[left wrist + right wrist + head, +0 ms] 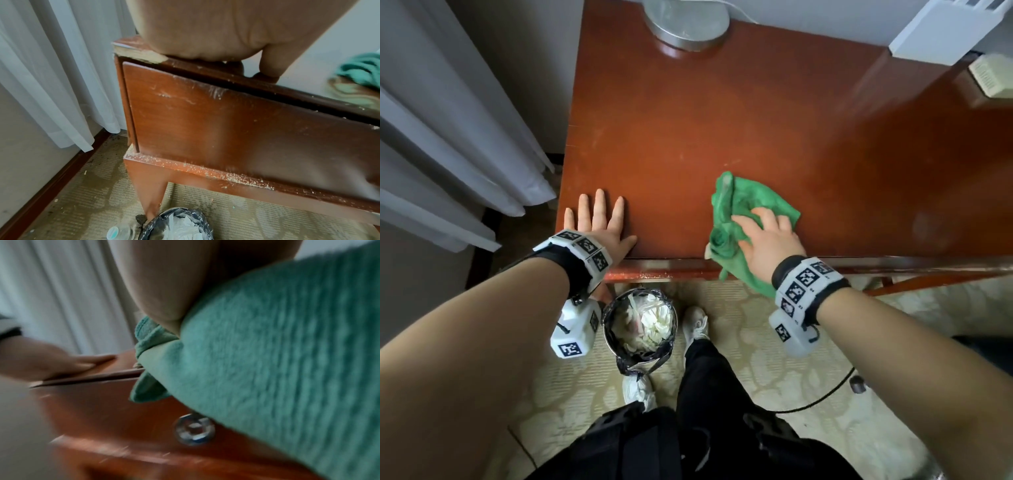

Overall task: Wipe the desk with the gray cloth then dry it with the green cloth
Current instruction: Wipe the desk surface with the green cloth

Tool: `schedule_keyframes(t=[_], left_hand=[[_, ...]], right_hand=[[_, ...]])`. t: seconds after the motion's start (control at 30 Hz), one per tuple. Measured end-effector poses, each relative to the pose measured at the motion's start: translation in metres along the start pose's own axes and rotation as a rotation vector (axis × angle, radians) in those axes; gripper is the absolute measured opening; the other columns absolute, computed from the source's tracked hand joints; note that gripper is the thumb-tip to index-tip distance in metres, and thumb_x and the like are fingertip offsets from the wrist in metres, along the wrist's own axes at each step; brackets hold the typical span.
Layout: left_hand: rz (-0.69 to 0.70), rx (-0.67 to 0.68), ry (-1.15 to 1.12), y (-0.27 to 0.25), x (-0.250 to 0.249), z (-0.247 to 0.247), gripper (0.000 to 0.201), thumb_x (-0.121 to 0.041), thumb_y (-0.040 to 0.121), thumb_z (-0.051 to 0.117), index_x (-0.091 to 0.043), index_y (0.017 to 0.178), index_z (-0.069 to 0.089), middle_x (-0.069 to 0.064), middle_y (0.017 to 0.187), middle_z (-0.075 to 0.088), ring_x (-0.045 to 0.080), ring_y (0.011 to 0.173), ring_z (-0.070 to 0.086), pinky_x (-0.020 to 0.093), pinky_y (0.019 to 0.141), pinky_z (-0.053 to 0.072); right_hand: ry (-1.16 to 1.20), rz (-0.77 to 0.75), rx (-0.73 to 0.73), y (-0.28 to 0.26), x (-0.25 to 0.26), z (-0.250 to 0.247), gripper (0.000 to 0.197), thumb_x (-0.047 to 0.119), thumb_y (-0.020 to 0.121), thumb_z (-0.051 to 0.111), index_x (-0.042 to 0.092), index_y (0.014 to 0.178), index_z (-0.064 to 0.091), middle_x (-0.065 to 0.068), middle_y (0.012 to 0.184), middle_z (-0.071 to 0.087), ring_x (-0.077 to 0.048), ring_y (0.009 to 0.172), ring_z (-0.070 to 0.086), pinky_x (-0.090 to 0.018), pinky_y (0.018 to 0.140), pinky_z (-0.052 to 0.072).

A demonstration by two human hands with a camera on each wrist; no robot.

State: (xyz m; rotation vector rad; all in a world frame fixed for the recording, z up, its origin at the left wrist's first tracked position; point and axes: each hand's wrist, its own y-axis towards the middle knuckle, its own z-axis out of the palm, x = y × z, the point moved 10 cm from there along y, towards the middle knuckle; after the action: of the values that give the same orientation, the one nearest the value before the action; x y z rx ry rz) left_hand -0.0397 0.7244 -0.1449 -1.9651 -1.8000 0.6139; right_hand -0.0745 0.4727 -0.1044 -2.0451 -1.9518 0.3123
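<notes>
The right hand (pixel 767 240) presses the bunched green cloth (pixel 743 209) at the desk's (pixel 722 120) front edge, fingers curled into it, one corner overhanging; the left hand (pixel 599 222) lies flat, fingers spread, at the front-left corner

Green cloth (pixel 753 209) on a reddish-brown desk (pixel 722 130); cream patterned carpet (pixel 791 359).

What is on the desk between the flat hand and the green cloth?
Nothing: in the head view only bare desk lies between the left hand, flat on the top, and the green cloth under the right hand.
</notes>
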Motion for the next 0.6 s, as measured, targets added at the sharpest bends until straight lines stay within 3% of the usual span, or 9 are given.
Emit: schedule_keyframes(t=[0.1,0.17,0.27,0.37,0.47,0.6], left_hand=[[0.002,0.005,0.002,-0.001,0.000,0.000,0.069,-0.054,0.096,0.023,-0.028,0.148,-0.014,0.004,0.154,-0.025,0.028,0.142,-0.021,0.044,0.116,-0.009],[0.003,0.007,0.000,-0.002,-0.001,0.000,0.069,-0.053,0.096,0.023,-0.027,0.148,-0.014,0.004,0.154,-0.025,0.028,0.142,-0.022,0.044,0.116,-0.010],[0.006,0.005,-0.006,0.000,-0.001,0.000,0.068,-0.053,0.097,0.022,-0.027,0.148,-0.015,0.004,0.154,-0.025,0.028,0.142,-0.022,0.044,0.116,-0.010],[0.006,0.015,-0.028,0.001,0.001,0.002,0.068,-0.052,0.097,0.023,-0.028,0.147,-0.016,0.004,0.154,-0.026,0.027,0.142,-0.023,0.043,0.116,-0.011],[0.016,0.016,-0.074,0.002,0.001,0.003,0.066,-0.048,0.098,0.026,-0.030,0.148,-0.014,0.002,0.154,-0.026,0.025,0.142,-0.023,0.042,0.115,-0.013],[0.043,-0.036,-0.191,0.000,0.003,-0.004,0.067,-0.030,0.098,0.037,-0.029,0.150,-0.005,-0.001,0.156,-0.020,0.022,0.143,-0.019,0.039,0.115,-0.012]], right_hand=[[0.059,0.358,0.017,0.005,-0.084,-0.011,0.044,0.028,0.096,0.035,0.033,0.140,0.030,-0.004,0.150,0.018,-0.036,0.130,0.025,-0.047,0.104,0.034],[0.145,0.575,0.034,0.012,-0.119,-0.015,0.045,0.028,0.096,0.033,0.033,0.141,0.028,-0.004,0.151,0.015,-0.037,0.133,0.022,-0.052,0.107,0.028],[0.202,0.663,0.052,0.036,-0.121,-0.023,0.049,0.027,0.096,0.034,0.033,0.144,0.024,-0.003,0.153,0.010,-0.037,0.137,0.016,-0.057,0.110,0.020],[0.177,0.487,0.013,0.079,-0.084,-0.039,0.050,0.028,0.096,0.034,0.037,0.144,0.023,0.002,0.155,0.009,-0.035,0.137,0.017,-0.053,0.112,0.021],[0.122,0.161,0.021,0.110,-0.014,-0.044,0.050,0.027,0.095,0.035,0.043,0.142,0.025,0.008,0.156,0.010,-0.031,0.138,0.016,-0.048,0.111,0.026],[-0.015,-0.327,0.101,0.059,0.080,-0.024,0.052,0.020,0.094,0.040,0.045,0.139,0.031,0.012,0.155,0.015,-0.030,0.139,0.014,-0.049,0.112,0.023]])
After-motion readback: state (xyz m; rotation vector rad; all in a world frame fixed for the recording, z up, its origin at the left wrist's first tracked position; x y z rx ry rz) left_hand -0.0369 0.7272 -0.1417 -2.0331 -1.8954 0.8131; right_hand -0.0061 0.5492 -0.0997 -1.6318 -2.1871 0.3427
